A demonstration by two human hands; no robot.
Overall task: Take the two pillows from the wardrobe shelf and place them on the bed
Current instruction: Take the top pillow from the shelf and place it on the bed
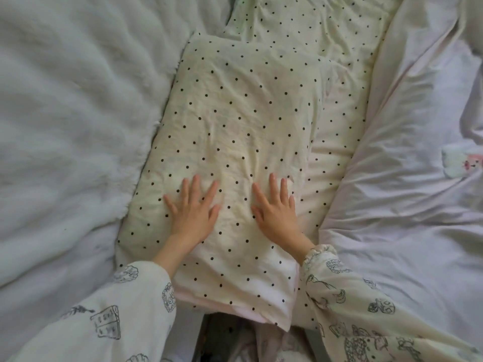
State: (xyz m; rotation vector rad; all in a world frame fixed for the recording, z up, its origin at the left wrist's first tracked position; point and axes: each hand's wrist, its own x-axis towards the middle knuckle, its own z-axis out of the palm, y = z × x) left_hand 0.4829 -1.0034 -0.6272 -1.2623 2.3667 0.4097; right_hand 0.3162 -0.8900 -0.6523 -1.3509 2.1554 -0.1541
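both hands were flat and open, gripping nothing; left hand (pixel 192 212) and right hand (pixel 275 210) pressed palms-down on the near half of the dotted pillow (pixel 235 121); pillow lay on the bed, wedged between the fluffy white blanket (pixel 73 100) on my left and the pale duvet (pixel 407 178) on my right, over a dotted sheet (pixel 313 24) of the same print; risks as i read them: the pillow's near end (pixel 261 304) hung past the bed edge toward me, so letting go there could have let it slide off; my weight was all on the near half, which could tip the far end up or shove the pillow crooked into the blanket; same print on sheet and pillow made the far edge hard to judge, so alignment could drift; only one pillow was clearly in view; couldn't tell where the second one was, so the task may have been only half done.
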